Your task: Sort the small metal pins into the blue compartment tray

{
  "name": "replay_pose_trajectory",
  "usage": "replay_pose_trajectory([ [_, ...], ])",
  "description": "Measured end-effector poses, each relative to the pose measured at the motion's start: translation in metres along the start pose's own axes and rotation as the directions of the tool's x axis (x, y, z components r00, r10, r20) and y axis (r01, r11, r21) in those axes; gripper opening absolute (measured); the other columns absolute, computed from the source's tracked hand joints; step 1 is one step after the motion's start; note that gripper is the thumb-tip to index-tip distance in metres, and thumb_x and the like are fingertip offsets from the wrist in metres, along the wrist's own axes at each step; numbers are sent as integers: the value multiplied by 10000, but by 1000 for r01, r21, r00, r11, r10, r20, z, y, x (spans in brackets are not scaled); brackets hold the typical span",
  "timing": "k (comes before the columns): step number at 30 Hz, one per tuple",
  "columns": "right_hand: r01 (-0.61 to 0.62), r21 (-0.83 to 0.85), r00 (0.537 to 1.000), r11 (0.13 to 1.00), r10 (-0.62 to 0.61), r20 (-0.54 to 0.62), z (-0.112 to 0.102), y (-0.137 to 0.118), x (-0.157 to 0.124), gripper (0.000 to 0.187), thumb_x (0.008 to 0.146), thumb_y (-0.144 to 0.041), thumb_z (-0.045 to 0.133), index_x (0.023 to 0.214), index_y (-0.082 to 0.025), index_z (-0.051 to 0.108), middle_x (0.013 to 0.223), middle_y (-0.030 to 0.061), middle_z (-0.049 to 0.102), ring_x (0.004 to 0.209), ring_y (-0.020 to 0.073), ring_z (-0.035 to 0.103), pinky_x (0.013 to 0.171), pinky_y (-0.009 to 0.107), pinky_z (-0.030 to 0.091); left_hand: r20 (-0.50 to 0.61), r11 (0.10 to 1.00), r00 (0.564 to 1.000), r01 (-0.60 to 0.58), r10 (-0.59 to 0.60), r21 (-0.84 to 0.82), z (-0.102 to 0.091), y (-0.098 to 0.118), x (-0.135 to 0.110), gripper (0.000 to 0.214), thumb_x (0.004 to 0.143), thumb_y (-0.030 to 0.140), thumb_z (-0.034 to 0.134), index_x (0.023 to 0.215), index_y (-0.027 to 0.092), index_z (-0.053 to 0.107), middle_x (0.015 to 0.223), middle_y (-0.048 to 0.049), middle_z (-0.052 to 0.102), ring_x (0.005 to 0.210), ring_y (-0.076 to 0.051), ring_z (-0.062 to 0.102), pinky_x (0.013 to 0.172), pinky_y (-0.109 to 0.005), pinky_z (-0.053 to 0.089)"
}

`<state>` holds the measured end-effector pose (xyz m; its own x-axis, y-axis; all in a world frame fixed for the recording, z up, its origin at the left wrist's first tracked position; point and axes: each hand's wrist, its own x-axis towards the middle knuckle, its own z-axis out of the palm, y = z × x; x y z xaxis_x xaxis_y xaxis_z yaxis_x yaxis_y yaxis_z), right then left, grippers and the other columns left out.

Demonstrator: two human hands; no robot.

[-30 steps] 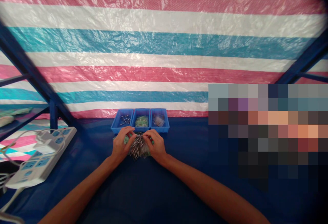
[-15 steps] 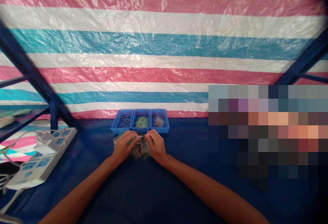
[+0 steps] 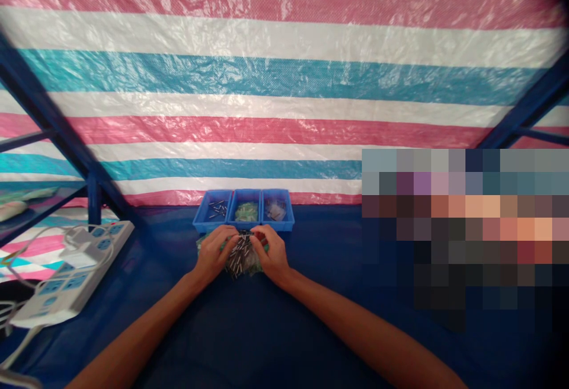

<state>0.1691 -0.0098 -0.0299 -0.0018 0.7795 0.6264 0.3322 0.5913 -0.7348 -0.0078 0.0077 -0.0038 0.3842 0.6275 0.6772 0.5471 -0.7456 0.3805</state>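
Note:
My left hand (image 3: 217,254) rests at the left side of a loose heap of small dark and silver metal pins (image 3: 240,261). Its fingers curl toward the thumb over the heap; anything between the fingertips is too small to make out. Across a narrow gap, my right hand (image 3: 272,254) is bent the same way at the right side, and its fingertips hide whatever they may hold. Small greenish clear pieces (image 3: 255,263) lie beside the pins, partly covered by the right hand.
Behind the hands stand three joined blue bins: the left bin (image 3: 200,218) has a few pins, the middle bin (image 3: 244,223) greenish pieces, the right bin (image 3: 288,220) clear pieces. A white power strip (image 3: 80,282) with cables lies left. A blurred-out area covers the right.
The silver pin that spanned between both hands' fingertips no longer shows there. The fingertips have parted slightly; the hands otherwise keep their place over the heap.

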Motion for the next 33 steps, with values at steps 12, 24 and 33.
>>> replay_pose_trajectory([
  [12,36,15,999,999,-36,0,3,2,0,168,913,-287,482,842,-195,603,791,29,603,713,144,564,636,246,462,-20,1000,1000,12,-12,12,-2,0,0,231,936,271,441,873,170,639,868,-64,673,840,-165,633,799,-287,501],
  [24,30,-15,999,999,-31,-20,0,-1,1,232,939,-294,436,770,-189,557,769,27,569,707,145,527,658,262,421,-135,993,987,96,-86,69,-5,1,1,174,905,254,502,783,172,595,796,-36,654,751,-144,619,731,-252,476],
  [33,45,-4,999,999,-45,-16,1,-1,1,214,936,-278,442,774,-185,546,778,30,564,710,142,520,663,261,414,-106,995,993,66,-59,70,-5,-1,0,214,906,242,499,727,172,593,768,-32,649,736,-139,611,740,-241,472],
])
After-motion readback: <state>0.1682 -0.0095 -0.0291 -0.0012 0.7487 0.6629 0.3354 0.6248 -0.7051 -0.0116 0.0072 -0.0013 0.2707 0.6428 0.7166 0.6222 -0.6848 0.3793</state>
